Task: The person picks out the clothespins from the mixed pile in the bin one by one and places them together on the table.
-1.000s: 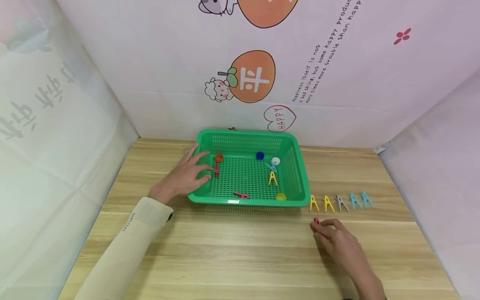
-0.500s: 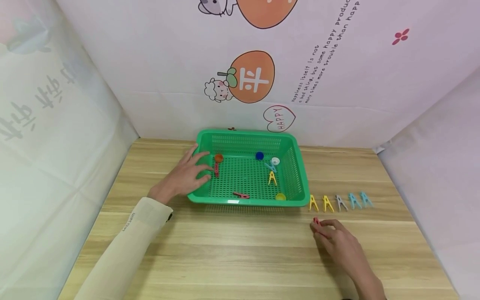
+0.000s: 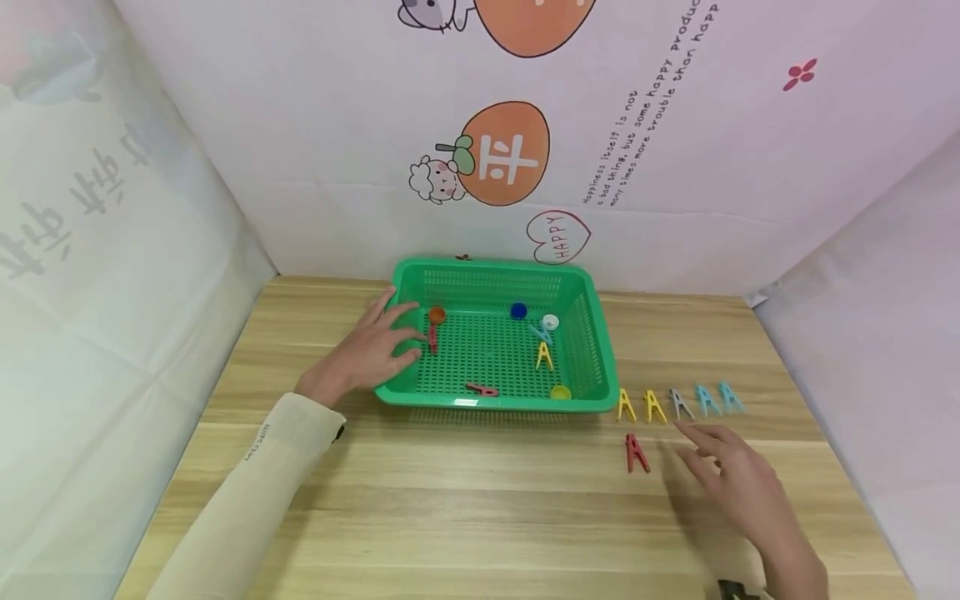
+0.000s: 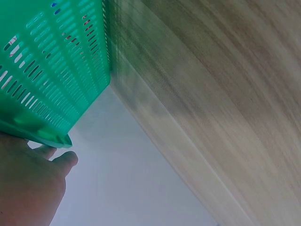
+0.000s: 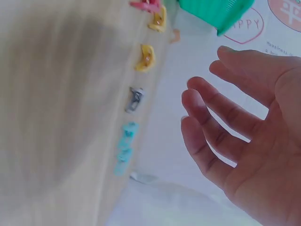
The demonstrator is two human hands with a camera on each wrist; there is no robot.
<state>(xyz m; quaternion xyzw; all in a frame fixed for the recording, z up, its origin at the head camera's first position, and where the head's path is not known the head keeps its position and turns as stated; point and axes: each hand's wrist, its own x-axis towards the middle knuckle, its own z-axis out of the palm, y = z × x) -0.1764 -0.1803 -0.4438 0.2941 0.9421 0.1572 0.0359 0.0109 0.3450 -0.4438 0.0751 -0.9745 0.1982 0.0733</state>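
My left hand rests over the left rim of a green plastic basket, fingers spread and reaching inside. In the left wrist view, fingertips show beside the basket's rim. A red clothespin lies alone on the table in front of the basket's right end. To its right my right hand is held over the table, fingers loosely bent and holding nothing. Behind is a row of clothespins: two yellow, the nearer to the hand a yellow one, then a grey one and two light blue ones.
Inside the basket lie two red clothespins, one at the front, plus a yellow clothespin and a light blue one. Orange, blue, white and yellow caps lie there too. A printed cloth wall stands behind.
My right hand has let go of the red clothespin, leaving it on the table, and moved right with its fingers loosened. My left hand and the basket have stayed put.
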